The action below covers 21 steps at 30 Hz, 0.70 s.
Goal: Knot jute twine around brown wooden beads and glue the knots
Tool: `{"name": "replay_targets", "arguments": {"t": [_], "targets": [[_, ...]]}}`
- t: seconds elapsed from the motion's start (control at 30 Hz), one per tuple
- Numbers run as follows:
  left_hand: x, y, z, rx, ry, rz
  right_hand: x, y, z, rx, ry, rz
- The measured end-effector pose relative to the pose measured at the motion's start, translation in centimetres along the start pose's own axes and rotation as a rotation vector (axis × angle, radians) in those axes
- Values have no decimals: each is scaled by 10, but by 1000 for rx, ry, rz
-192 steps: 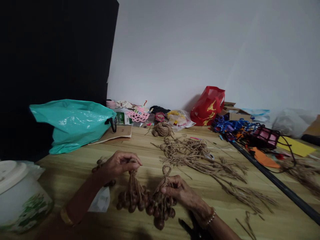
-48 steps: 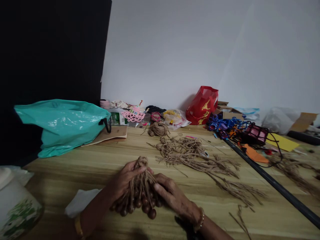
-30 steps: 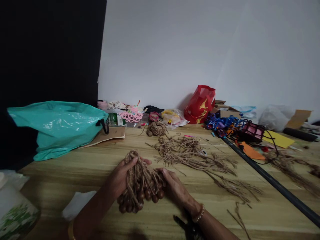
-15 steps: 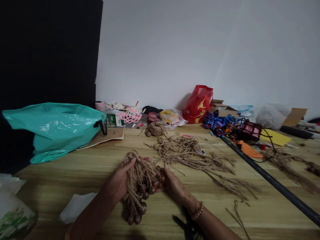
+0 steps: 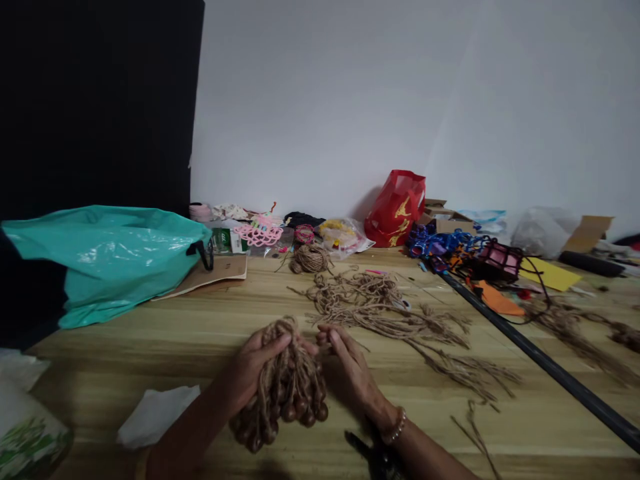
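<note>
A bundle of brown jute cords with round brown wooden beads [image 5: 293, 383] hangs over the near middle of the table. My left hand [image 5: 255, 367] is closed round its top, thumb across the cords, and the beads dangle below. Just right of the bundle is my right hand [image 5: 347, 367], its fingers curled together near the top of the cords; what they pinch, if anything, is too small to make out. Beneath my right wrist lies a black-handled tool [image 5: 373, 457], partly hidden by the forearm. Loose knotted jute cords [image 5: 370, 303] are spread beyond my hands.
A jute cord ball [image 5: 310, 259] sits farther back. At left are a teal plastic bag [image 5: 125, 260], a brown notebook [image 5: 220, 277] and white tissue [image 5: 155, 417]. A long black bar [image 5: 535, 350] crosses the right side. A red bag [image 5: 397, 210] leans against the wall.
My right hand has drawn away from the beads and curled its fingers. My left hand has shifted slightly right, and the beads now hang together below it.
</note>
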<state>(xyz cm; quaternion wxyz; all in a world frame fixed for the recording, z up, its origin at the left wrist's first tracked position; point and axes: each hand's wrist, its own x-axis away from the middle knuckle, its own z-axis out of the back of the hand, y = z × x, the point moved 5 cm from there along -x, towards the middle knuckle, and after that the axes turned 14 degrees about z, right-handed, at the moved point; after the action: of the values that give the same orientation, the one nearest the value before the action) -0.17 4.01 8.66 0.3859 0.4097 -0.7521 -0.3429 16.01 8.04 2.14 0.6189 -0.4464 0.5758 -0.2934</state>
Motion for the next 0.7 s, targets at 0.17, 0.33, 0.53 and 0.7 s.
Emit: {"name": "replay_targets", "arguments": {"t": [0.17, 0.33, 0.53, 0.7], "targets": [[-6, -10, 5, -36, 66, -42, 9, -22, -18, -115, -158, 60], [-7, -10, 7, -110, 86, -89, 19, -28, -30, 11, -285, 121], [-1, -3, 8, -466, 178, -278, 19, -25, -37, -21, -276, 32], [7, -3, -2, -730, 215, -452, 21, -36, -49, -122, -333, -92]]}}
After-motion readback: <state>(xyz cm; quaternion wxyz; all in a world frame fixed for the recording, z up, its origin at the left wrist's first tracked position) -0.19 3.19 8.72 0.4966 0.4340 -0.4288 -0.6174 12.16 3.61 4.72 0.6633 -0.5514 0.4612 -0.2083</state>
